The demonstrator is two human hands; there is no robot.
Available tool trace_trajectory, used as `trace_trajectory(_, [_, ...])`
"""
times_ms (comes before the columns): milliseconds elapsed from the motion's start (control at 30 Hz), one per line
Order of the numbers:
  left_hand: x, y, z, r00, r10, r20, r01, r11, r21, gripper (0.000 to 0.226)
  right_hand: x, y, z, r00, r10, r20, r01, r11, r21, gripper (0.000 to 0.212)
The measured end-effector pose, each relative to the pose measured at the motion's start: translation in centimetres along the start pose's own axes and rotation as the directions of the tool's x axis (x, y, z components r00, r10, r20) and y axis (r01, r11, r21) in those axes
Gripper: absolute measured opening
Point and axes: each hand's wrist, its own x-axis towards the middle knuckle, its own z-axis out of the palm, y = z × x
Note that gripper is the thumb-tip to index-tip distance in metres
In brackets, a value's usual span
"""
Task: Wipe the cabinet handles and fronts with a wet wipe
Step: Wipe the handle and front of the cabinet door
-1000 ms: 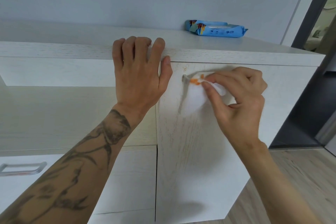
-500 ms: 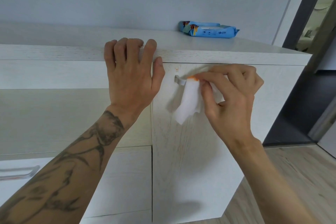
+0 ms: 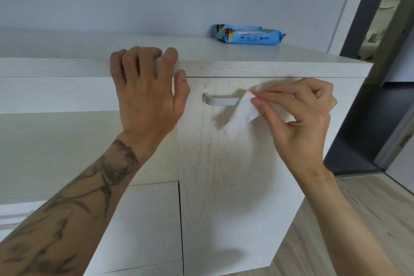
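The right hand [image 3: 298, 116] pinches the wet wipe [image 3: 243, 114] between thumb and fingers at the right end of the handle [image 3: 220, 101], the sheet hanging loose just below the bar. The left hand [image 3: 145, 96], up and left of the handle, hooks its fingers over the cabinet top [image 3: 257, 69]. With so small a pinch the wipe could slip free or skim only the bar's face – missing its underside and the orange specks [image 3: 204, 84] just above the handle's left end.

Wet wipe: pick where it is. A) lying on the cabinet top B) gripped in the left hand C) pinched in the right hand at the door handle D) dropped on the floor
C: the right hand pinches the wet wipe against the handle; the left hand holds the cabinet top by its edge.
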Motion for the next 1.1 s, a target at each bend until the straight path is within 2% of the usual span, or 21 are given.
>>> trace_trajectory(133, [0.0,0.0,0.0,1.0,-0.002,-0.009,0.002,1.0,0.003,0.034,-0.4,-0.4,0.6,1.0,0.016,0.019,-0.017,0.999,0.045,0.009])
trace_trajectory(300, [0.0,0.0,0.0,1.0,-0.011,-0.006,0.011,1.0,0.012,0.035,-0.7,-0.5,0.5,0.973,0.232,0.002,-0.228,0.955,0.192,0.011])
trace_trajectory(467, [0.0,0.2,-0.1,1.0,-0.01,-0.011,0.01,1.0,0.017,0.035,-0.4,-0.3,0.5,0.914,0.404,0.027,-0.397,0.881,0.256,0.008])
trace_trajectory(567, [0.0,0.2,-0.2,1.0,-0.019,-0.018,0.019,1.0,0.012,0.037,-1.1,-0.9,0.3,0.918,0.392,0.056,-0.394,0.888,0.237,0.014])
trace_trajectory(700, [0.0,0.2,-0.3,1.0,-0.022,-0.006,0.022,1.0,0.018,0.038,-1.5,-1.2,0.3,0.962,0.273,-0.016,-0.266,0.947,0.18,0.017])
trace_trajectory(867, [0.0,0.3,-0.3,1.0,-0.021,-0.005,0.021,0.999,0.026,0.037,-1.5,-0.8,0.5,0.913,0.407,0.006,-0.394,0.881,0.263,0.021])
trace_trajectory(1000, [0.0,0.2,-0.2,1.0,-0.016,-0.012,0.017,1.0,0.026,0.035,-2.1,-1.0,0.3,0.957,0.289,-0.038,-0.277,0.942,0.188,0.015])
trace_trajectory(1100, [0.1,0.2,-0.2,1.0,-0.017,-0.01,0.018,0.999,0.029,0.036,-1.4,-0.4,0.4,0.937,0.348,0.004,-0.342,0.92,0.192,0.014])
